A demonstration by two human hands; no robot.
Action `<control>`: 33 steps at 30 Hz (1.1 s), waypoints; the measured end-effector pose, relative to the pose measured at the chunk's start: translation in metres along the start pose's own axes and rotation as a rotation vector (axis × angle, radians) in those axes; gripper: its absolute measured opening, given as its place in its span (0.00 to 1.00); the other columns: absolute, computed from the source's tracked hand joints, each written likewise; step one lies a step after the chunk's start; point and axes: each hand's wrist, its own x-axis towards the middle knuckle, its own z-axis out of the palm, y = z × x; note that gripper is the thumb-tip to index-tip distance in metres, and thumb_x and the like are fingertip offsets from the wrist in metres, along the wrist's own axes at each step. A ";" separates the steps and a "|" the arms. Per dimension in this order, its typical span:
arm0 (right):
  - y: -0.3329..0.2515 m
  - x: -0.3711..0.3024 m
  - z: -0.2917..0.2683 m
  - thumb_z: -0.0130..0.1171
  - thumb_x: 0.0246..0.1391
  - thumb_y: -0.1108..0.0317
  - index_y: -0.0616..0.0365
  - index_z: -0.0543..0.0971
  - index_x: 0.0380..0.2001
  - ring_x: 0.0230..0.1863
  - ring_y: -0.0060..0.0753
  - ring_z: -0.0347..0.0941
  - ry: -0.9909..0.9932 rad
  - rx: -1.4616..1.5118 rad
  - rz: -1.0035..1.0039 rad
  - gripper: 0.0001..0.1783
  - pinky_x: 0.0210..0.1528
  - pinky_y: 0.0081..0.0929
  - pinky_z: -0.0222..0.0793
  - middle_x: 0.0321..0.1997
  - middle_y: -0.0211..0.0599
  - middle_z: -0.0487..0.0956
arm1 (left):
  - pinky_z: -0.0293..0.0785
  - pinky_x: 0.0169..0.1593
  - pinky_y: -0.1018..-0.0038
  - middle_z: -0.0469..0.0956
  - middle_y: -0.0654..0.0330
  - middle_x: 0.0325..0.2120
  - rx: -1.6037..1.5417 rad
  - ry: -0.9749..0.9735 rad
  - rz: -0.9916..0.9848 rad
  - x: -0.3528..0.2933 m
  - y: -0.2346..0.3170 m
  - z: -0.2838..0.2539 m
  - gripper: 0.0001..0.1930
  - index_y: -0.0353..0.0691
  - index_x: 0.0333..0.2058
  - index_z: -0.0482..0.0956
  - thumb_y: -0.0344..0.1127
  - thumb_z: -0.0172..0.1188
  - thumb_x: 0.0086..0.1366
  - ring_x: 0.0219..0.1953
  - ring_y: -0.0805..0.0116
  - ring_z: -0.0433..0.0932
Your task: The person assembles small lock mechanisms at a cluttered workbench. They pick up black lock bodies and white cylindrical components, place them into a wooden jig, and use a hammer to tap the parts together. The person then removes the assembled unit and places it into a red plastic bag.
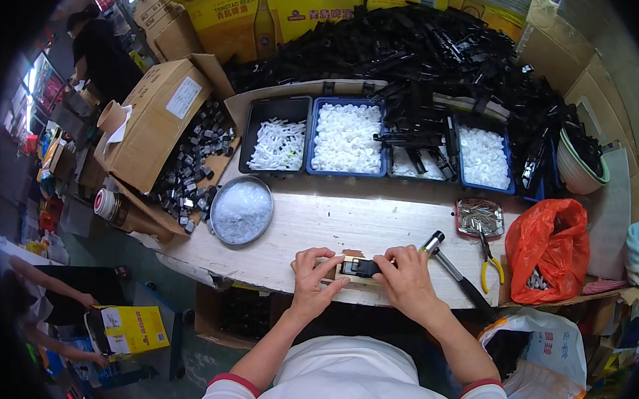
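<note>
At the near edge of the table, a small black plastic part (360,267) lies on a light wooden block (338,276). My left hand (313,280) grips the left end of the block between thumb and forefinger. The fingertips of my right hand (408,280) close on the right end of the black part. Just right of that hand lies a hammer (461,279) with a metal shaft and black grip. Beyond it are yellow-handled pliers (491,270), their jaws reaching toward a small tray of metal pins (479,218).
Bins of white plastic pieces (348,137) line the back, below a heap of black parts (414,53). At left are a round metal dish (241,210) and a tipped carton (161,122). A red bag (548,244) sits right. Another person handles a yellow box (133,329) at lower left.
</note>
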 end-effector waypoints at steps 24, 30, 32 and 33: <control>-0.007 0.004 0.010 0.58 0.43 0.67 0.57 0.71 0.41 0.38 0.36 0.63 -0.059 -0.011 0.018 0.19 0.39 0.36 0.51 0.36 0.36 0.69 | 0.52 0.45 0.69 0.71 0.64 0.35 0.060 -0.224 0.075 0.020 -0.003 -0.009 0.18 0.44 0.36 0.78 0.31 0.66 0.42 0.41 0.66 0.64; 0.040 -0.025 -0.022 0.59 0.42 0.67 0.56 0.73 0.39 0.38 0.37 0.63 0.239 -0.132 0.247 0.17 0.38 0.36 0.52 0.36 0.37 0.69 | 0.52 0.45 0.66 0.68 0.61 0.39 0.204 -0.319 0.328 0.027 0.017 -0.008 0.22 0.54 0.42 0.76 0.27 0.61 0.46 0.40 0.64 0.64; 0.052 -0.041 -0.031 0.59 0.42 0.68 0.56 0.73 0.38 0.38 0.38 0.63 0.229 -0.234 0.356 0.16 0.38 0.36 0.53 0.35 0.37 0.69 | 0.52 0.45 0.65 0.68 0.60 0.40 0.352 -0.401 0.394 0.025 0.016 -0.002 0.25 0.56 0.44 0.74 0.25 0.59 0.45 0.40 0.63 0.64; 0.053 -0.046 -0.031 0.58 0.42 0.68 0.56 0.72 0.38 0.38 0.38 0.63 0.161 -0.279 0.394 0.16 0.38 0.36 0.53 0.35 0.37 0.69 | 0.52 0.45 0.64 0.67 0.60 0.40 0.427 -0.442 0.430 0.025 0.016 0.001 0.27 0.58 0.45 0.73 0.24 0.58 0.45 0.40 0.63 0.64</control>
